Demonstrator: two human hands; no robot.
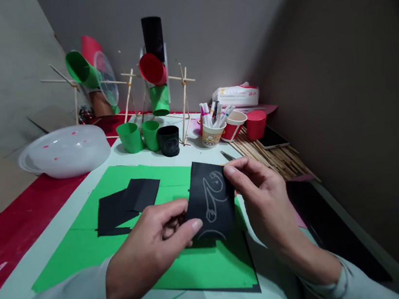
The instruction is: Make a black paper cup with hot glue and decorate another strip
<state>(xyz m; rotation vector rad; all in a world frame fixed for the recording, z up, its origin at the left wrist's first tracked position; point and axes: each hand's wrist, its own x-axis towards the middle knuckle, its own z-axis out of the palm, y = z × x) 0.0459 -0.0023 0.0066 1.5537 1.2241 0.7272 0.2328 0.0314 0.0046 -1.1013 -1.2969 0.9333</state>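
Note:
Between my hands is a piece of black paper [200, 193] with swirls drawn on it in a pale line. My left hand [156, 243] pinches its lower left edge between thumb and fingers. At the upper right corner, my right hand [264, 195] grips it the same way. The black paper is held tilted above green paper sheets [186, 269] lying on the table. Left of it, black paper scraps [117, 209] rest on the green. Behind stand two green paper cups [130, 138] and a black one [169, 141] with a faint swirl on it.
Stick frames [185, 102] with paper tubes [152, 69] stand at the back. A cup of markers [214, 135], a red paper tube [256, 125], a phone [273, 136] and a bundle of wooden sticks [277, 159] are at right. A translucent plastic bowl [67, 152] sits at left.

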